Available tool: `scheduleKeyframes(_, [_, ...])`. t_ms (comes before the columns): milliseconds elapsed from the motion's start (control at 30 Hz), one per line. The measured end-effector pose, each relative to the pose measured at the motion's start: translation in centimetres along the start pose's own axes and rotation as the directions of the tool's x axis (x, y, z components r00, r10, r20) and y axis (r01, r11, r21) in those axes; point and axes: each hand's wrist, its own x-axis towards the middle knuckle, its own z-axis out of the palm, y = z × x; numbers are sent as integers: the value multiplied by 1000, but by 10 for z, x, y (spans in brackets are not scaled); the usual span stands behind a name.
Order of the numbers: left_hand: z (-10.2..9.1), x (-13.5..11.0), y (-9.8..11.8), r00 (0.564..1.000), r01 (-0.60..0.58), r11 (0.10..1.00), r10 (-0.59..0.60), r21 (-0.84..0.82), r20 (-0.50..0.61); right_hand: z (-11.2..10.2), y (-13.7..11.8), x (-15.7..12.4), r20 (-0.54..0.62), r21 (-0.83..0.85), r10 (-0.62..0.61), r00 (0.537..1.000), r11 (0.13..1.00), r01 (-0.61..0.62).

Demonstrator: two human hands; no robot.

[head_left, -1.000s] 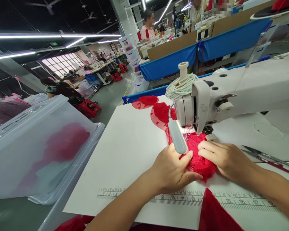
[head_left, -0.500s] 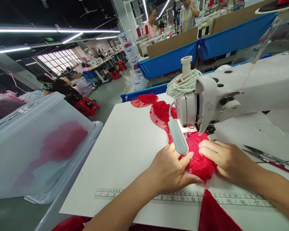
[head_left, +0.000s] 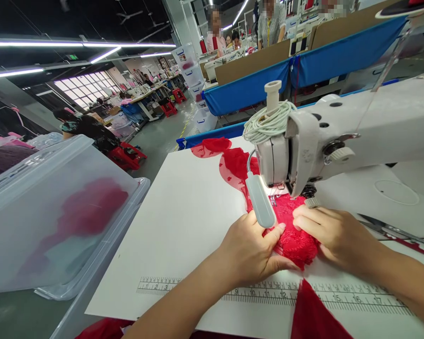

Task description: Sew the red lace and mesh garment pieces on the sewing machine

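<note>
Red lace fabric (head_left: 296, 245) lies under the presser foot (head_left: 273, 201) of a white sewing machine (head_left: 360, 127). At its left edge, my left hand (head_left: 249, 249) grips it with the thumb on top; some fingertips are hidden behind the grey lamp (head_left: 260, 202). My right hand (head_left: 334, 233) has its fingers curled onto the fabric's right side, close to the machine's needle area. Sheer red pieces (head_left: 233, 169) trail behind the lamp towards the far table edge. A pointed red cloth (head_left: 314, 315) hangs over the near edge, just below the lace.
Dark scissors (head_left: 395, 230) lie right of my right hand. A printed ruler (head_left: 261, 294) runs along the front of the white table (head_left: 183, 212). A translucent plastic bin (head_left: 56, 221) stands at the left. Other people work beyond the blue cloth barrier (head_left: 247, 94).
Both hands keep their hold and the lace stays nearly in place under the machine. In the background, the people behind the barrier have shifted their posture.
</note>
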Motion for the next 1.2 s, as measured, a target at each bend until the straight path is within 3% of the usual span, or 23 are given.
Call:
scheduleKeyframes(333, [7, -2, -6, 1000, -14, 999, 14, 39, -2, -16, 3, 11, 30, 0, -64, 997, 998, 64])
scheduleKeyframes(867, [11, -1, -8, 998, -13, 999, 16, 48, -55, -11, 7, 8, 3, -32, -17, 1000, 999, 17])
scheduleKeyframes(1100, [10, 1, -9, 999, 5, 999, -3, 44, -54, -10, 9, 5, 87, -39, 16, 996, 999, -13])
scheduleKeyframes(1200, [10, 1, -7, 999, 12, 999, -10, 42, -50, -10, 7, 7, 26, -62, 33, 999, 998, -31])
